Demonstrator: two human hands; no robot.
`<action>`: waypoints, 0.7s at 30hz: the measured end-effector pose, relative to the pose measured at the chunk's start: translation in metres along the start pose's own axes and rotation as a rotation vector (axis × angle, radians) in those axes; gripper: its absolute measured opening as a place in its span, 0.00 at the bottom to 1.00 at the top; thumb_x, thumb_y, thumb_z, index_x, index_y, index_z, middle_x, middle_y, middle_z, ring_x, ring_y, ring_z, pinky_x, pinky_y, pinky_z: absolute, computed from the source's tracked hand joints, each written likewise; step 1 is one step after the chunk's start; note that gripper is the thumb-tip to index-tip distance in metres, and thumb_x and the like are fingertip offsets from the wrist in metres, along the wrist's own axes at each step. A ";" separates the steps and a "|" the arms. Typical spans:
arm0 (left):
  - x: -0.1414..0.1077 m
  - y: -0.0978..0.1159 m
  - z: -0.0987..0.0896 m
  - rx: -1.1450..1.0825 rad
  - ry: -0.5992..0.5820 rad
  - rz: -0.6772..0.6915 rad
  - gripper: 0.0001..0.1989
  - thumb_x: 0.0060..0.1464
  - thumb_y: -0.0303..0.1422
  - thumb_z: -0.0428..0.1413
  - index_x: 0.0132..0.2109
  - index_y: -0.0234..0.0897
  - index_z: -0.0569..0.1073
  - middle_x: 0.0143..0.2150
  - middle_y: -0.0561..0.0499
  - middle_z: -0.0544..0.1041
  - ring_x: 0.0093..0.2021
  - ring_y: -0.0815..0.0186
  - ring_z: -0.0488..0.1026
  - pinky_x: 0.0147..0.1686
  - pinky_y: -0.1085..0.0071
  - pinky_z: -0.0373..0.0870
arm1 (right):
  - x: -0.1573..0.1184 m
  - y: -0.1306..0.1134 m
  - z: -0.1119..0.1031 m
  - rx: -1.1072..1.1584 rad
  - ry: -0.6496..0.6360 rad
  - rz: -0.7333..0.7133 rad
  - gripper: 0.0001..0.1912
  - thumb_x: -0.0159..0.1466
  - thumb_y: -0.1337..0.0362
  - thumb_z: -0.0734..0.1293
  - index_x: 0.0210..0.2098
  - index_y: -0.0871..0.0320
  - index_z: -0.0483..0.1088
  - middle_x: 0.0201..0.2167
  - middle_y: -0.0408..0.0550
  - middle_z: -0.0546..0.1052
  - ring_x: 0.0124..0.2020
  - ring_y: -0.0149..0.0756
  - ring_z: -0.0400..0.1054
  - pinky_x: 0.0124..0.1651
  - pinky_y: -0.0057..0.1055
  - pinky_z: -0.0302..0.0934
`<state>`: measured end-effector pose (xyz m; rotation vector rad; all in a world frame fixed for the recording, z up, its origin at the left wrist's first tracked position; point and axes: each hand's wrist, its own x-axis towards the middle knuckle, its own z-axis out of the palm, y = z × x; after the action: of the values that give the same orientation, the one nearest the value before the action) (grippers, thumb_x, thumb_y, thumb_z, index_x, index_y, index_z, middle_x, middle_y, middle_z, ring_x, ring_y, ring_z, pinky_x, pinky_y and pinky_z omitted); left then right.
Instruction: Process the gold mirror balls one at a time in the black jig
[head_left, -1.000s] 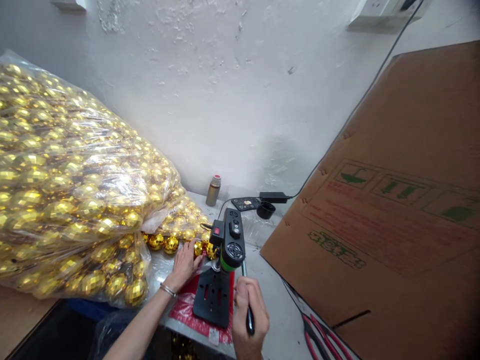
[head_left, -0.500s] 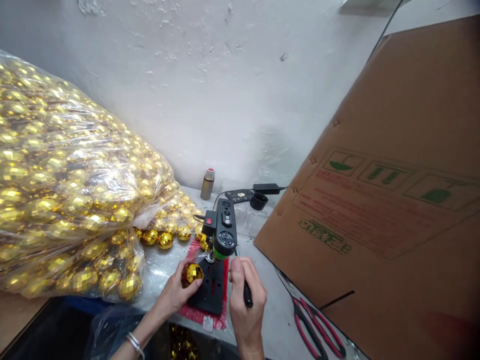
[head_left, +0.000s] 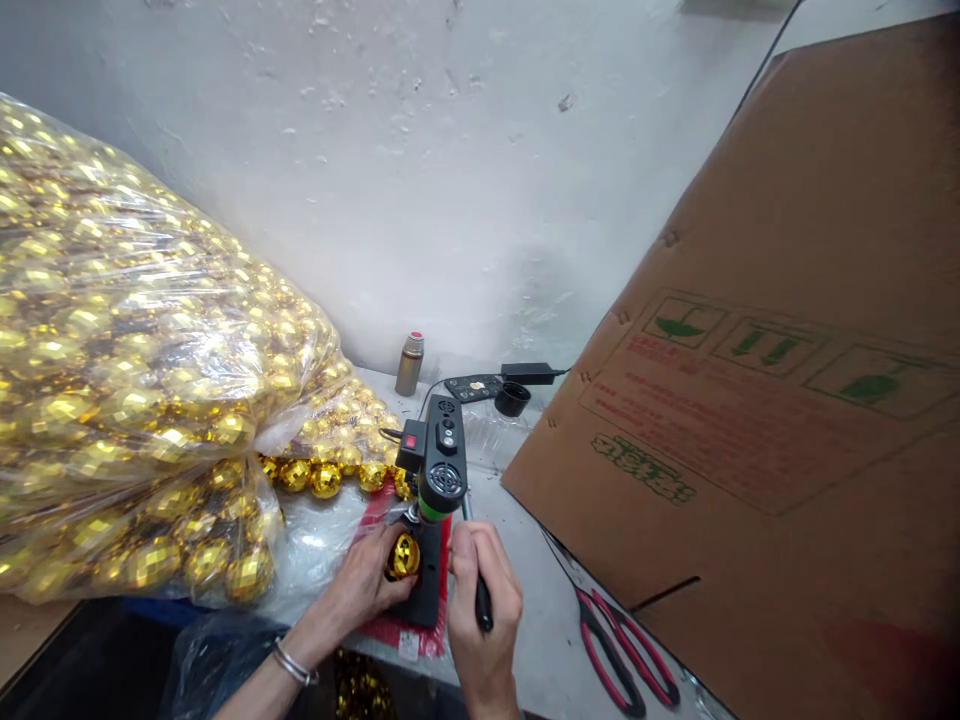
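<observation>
A gold mirrored ball (head_left: 404, 555) is held in my left hand (head_left: 363, 584), low over the black base plate (head_left: 429, 590) of a small device. The device's black head (head_left: 444, 465), with a green ring under it, stands just beyond the ball. My right hand (head_left: 486, 607) is closed around a black handle (head_left: 483, 604), whose thin metal shaft (head_left: 467, 507) points up beside the device head. The base rests on a red plastic sheet (head_left: 371, 515). Where the ball meets the device is partly hidden by my fingers.
At the left a clear bag (head_left: 150, 350) bulges with gold balls. Behind the device are a small bottle (head_left: 409, 364), a black cup (head_left: 512, 399) and a power adapter (head_left: 528, 374). Red-and-black scissors (head_left: 619, 650) lie at the right, beside a large cardboard box (head_left: 750, 300).
My left hand has shifted right with the ball, bringing it over the middle of the base plate. The ball has turned. My right hand keeps its hold on the handle.
</observation>
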<state>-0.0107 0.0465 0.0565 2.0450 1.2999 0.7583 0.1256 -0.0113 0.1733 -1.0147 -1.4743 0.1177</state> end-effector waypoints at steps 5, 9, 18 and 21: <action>0.005 0.004 0.006 0.080 0.027 -0.021 0.24 0.48 0.34 0.63 0.54 0.39 0.73 0.50 0.41 0.79 0.48 0.49 0.78 0.47 0.56 0.73 | -0.001 0.000 0.000 -0.001 0.016 0.007 0.12 0.71 0.73 0.56 0.33 0.55 0.63 0.28 0.39 0.64 0.28 0.26 0.61 0.33 0.20 0.60; 0.007 -0.001 0.019 0.111 0.118 0.032 0.23 0.48 0.39 0.64 0.51 0.39 0.74 0.48 0.42 0.78 0.49 0.47 0.75 0.49 0.52 0.70 | -0.001 -0.001 0.000 0.006 0.008 0.000 0.13 0.71 0.73 0.56 0.32 0.54 0.62 0.27 0.39 0.64 0.28 0.26 0.62 0.32 0.20 0.60; 0.006 -0.007 0.029 0.043 0.140 0.006 0.22 0.47 0.39 0.65 0.50 0.39 0.74 0.46 0.44 0.78 0.49 0.49 0.73 0.50 0.52 0.66 | -0.016 0.012 0.002 -0.025 0.010 -0.085 0.13 0.68 0.77 0.57 0.32 0.55 0.62 0.27 0.40 0.66 0.28 0.27 0.64 0.32 0.22 0.62; 0.005 -0.003 0.026 0.026 0.110 -0.016 0.22 0.47 0.38 0.64 0.50 0.39 0.74 0.46 0.44 0.77 0.49 0.48 0.72 0.50 0.52 0.65 | -0.027 0.022 0.005 -0.028 0.051 -0.122 0.13 0.68 0.76 0.56 0.31 0.55 0.62 0.28 0.41 0.67 0.28 0.28 0.65 0.31 0.24 0.62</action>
<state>0.0079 0.0480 0.0378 2.0349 1.3921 0.8619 0.1277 -0.0120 0.1381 -0.9407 -1.4912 -0.0166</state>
